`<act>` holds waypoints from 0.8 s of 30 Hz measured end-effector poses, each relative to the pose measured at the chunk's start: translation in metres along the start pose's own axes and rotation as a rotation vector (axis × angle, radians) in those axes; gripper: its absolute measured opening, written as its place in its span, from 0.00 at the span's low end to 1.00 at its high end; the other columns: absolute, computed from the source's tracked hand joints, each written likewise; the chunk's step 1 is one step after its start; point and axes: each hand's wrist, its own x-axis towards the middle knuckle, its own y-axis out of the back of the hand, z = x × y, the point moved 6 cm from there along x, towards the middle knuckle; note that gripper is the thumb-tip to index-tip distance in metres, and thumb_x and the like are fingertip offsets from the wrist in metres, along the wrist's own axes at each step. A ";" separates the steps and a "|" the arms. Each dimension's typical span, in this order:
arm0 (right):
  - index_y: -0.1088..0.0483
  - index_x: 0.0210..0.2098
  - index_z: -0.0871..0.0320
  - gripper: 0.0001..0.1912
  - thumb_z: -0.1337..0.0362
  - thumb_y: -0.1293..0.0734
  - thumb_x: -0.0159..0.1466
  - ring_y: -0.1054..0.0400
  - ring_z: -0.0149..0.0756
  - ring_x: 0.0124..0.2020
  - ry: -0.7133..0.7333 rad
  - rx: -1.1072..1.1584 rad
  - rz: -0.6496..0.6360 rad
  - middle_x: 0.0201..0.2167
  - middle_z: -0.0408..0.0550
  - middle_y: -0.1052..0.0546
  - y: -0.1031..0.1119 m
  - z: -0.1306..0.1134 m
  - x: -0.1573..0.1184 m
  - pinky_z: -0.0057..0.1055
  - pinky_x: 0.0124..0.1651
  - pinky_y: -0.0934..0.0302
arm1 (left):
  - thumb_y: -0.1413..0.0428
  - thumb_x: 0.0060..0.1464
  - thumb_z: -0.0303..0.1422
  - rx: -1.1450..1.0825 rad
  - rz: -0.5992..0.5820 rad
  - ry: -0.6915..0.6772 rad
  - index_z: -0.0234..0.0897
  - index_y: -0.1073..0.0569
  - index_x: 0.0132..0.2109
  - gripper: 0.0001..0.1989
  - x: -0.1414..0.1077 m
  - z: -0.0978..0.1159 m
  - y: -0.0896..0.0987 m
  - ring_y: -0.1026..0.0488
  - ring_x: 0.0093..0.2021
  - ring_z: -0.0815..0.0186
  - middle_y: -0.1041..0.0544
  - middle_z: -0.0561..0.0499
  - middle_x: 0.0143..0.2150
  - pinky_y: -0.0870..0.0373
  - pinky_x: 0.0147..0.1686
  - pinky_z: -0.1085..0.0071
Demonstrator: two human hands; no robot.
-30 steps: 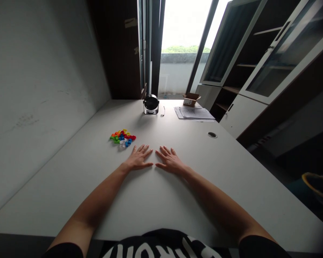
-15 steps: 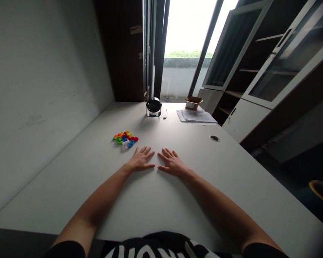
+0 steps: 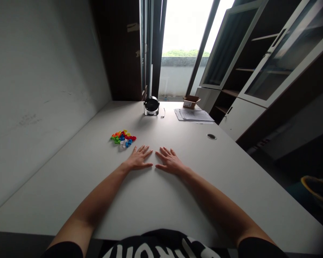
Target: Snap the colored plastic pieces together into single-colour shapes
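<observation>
My left hand [image 3: 139, 158] lies palm down on the white table [image 3: 150, 204], fingers spread, holding nothing. Close beside it, my right hand [image 3: 170, 161] rests flat in the same way, also with nothing in it. A narrow gap separates the two hands. Just beyond my left hand, to its upper left, is a loose pile of small plastic pieces [image 3: 123, 138] in red, orange, yellow, green, blue and white. They look like toy building pieces, but their exact kind is too small to make out. Neither hand touches the pile.
Farther back stand a round black device on a stand [image 3: 151, 106] and a small thin cord [image 3: 163, 114]. Papers [image 3: 194, 115] and an open cardboard box [image 3: 190, 101] are at the back right. A cable hole [image 3: 211, 136] is on the right. A wall [image 3: 43, 100] borders the left.
The whole view has shifted slightly, so everything appears a little farther left. Both hands stay flat on the table and the pile is unchanged.
</observation>
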 end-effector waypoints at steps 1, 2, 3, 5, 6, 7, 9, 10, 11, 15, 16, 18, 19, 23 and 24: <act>0.55 0.75 0.47 0.49 0.28 0.48 0.64 0.69 0.55 0.76 -0.006 -0.003 -0.004 0.76 0.51 0.60 0.000 0.000 0.000 0.57 0.73 0.73 | 0.57 0.57 0.66 0.001 0.002 0.001 0.53 0.51 0.75 0.45 0.000 0.000 0.000 0.63 0.77 0.47 0.57 0.48 0.78 0.68 0.70 0.40; 0.56 0.75 0.47 0.49 0.28 0.48 0.64 0.70 0.56 0.76 -0.011 -0.005 -0.010 0.76 0.51 0.61 0.000 0.000 0.000 0.57 0.73 0.73 | 0.57 0.57 0.66 0.003 0.004 0.003 0.52 0.51 0.75 0.45 0.000 0.000 0.000 0.64 0.77 0.47 0.57 0.48 0.78 0.69 0.70 0.40; 0.56 0.75 0.47 0.49 0.28 0.48 0.64 0.70 0.56 0.76 -0.015 -0.006 -0.016 0.76 0.51 0.62 -0.001 0.000 0.001 0.58 0.73 0.74 | 0.57 0.57 0.66 0.005 0.006 0.006 0.53 0.51 0.75 0.45 0.000 0.000 0.000 0.64 0.77 0.47 0.57 0.48 0.78 0.69 0.70 0.40; 0.57 0.75 0.48 0.49 0.28 0.49 0.64 0.71 0.56 0.76 -0.018 -0.005 -0.025 0.76 0.51 0.62 -0.001 0.000 0.001 0.59 0.73 0.74 | 0.57 0.57 0.66 0.007 0.006 0.011 0.53 0.51 0.75 0.44 0.000 0.000 -0.001 0.65 0.77 0.47 0.58 0.49 0.78 0.70 0.70 0.40; 0.57 0.75 0.48 0.49 0.28 0.49 0.64 0.70 0.56 0.76 -0.017 -0.003 -0.028 0.76 0.52 0.62 -0.001 0.000 0.001 0.59 0.72 0.74 | 0.57 0.57 0.66 0.006 0.003 0.013 0.53 0.51 0.75 0.44 0.000 0.000 -0.001 0.64 0.77 0.47 0.58 0.49 0.78 0.70 0.70 0.39; 0.57 0.75 0.48 0.49 0.28 0.49 0.64 0.70 0.56 0.76 -0.016 -0.001 -0.029 0.76 0.52 0.62 -0.001 0.000 0.001 0.59 0.72 0.73 | 0.57 0.57 0.65 0.006 -0.001 0.015 0.53 0.51 0.75 0.44 0.001 0.000 -0.002 0.64 0.77 0.47 0.58 0.49 0.78 0.69 0.70 0.39; 0.58 0.75 0.48 0.49 0.28 0.49 0.64 0.69 0.56 0.76 -0.012 0.001 -0.027 0.76 0.52 0.62 -0.001 0.000 0.001 0.59 0.72 0.73 | 0.57 0.57 0.65 0.004 -0.007 0.015 0.53 0.52 0.75 0.44 0.001 0.000 -0.003 0.63 0.77 0.47 0.59 0.49 0.78 0.69 0.70 0.39; 0.58 0.75 0.48 0.49 0.28 0.49 0.64 0.69 0.56 0.76 -0.011 0.002 -0.025 0.76 0.52 0.61 -0.001 0.000 0.000 0.59 0.72 0.73 | 0.57 0.57 0.65 0.003 -0.009 0.014 0.53 0.52 0.75 0.44 0.001 -0.001 -0.003 0.63 0.77 0.47 0.59 0.48 0.78 0.69 0.70 0.39; 0.58 0.75 0.48 0.49 0.28 0.49 0.64 0.69 0.56 0.76 -0.011 0.002 -0.024 0.76 0.52 0.61 -0.001 0.000 0.000 0.60 0.72 0.73 | 0.57 0.57 0.66 0.002 -0.009 0.013 0.53 0.52 0.75 0.45 0.001 -0.001 -0.003 0.63 0.77 0.47 0.59 0.48 0.78 0.69 0.70 0.39; 0.57 0.75 0.48 0.49 0.28 0.49 0.64 0.69 0.56 0.76 -0.014 0.002 -0.021 0.76 0.53 0.61 -0.002 0.001 0.001 0.60 0.72 0.73 | 0.57 0.57 0.66 0.000 -0.003 0.017 0.52 0.51 0.75 0.45 0.001 -0.001 -0.004 0.63 0.76 0.47 0.58 0.47 0.78 0.69 0.70 0.39; 0.57 0.75 0.48 0.49 0.28 0.49 0.64 0.69 0.56 0.76 -0.015 0.002 -0.020 0.76 0.53 0.61 -0.002 0.001 0.001 0.60 0.72 0.73 | 0.57 0.57 0.66 0.000 -0.001 0.018 0.52 0.51 0.75 0.45 0.001 -0.001 -0.003 0.63 0.76 0.47 0.58 0.47 0.78 0.68 0.70 0.39; 0.57 0.75 0.47 0.49 0.28 0.49 0.64 0.68 0.56 0.76 -0.017 0.001 -0.020 0.76 0.52 0.61 -0.002 0.000 0.001 0.59 0.72 0.72 | 0.57 0.57 0.66 0.001 0.002 0.018 0.52 0.51 0.74 0.45 0.001 -0.001 -0.003 0.62 0.76 0.47 0.58 0.48 0.78 0.68 0.70 0.39; 0.57 0.75 0.47 0.49 0.28 0.49 0.64 0.68 0.56 0.76 -0.018 0.002 -0.019 0.76 0.52 0.61 -0.001 0.000 0.001 0.59 0.72 0.72 | 0.57 0.57 0.66 0.001 0.003 0.018 0.52 0.51 0.74 0.45 0.001 -0.001 -0.003 0.62 0.76 0.47 0.58 0.48 0.78 0.68 0.70 0.39; 0.57 0.75 0.47 0.49 0.28 0.49 0.64 0.68 0.56 0.76 -0.018 0.003 -0.018 0.76 0.52 0.60 0.000 0.000 0.001 0.59 0.72 0.72 | 0.57 0.57 0.66 0.002 0.003 0.016 0.53 0.50 0.74 0.45 0.001 -0.001 -0.003 0.62 0.76 0.47 0.58 0.48 0.78 0.68 0.70 0.39; 0.57 0.75 0.47 0.49 0.28 0.49 0.64 0.68 0.56 0.76 -0.018 0.002 -0.019 0.76 0.52 0.60 0.000 0.000 0.001 0.59 0.72 0.72 | 0.57 0.57 0.66 0.002 0.003 0.016 0.53 0.50 0.74 0.45 0.001 -0.001 -0.003 0.62 0.76 0.47 0.58 0.48 0.78 0.68 0.70 0.39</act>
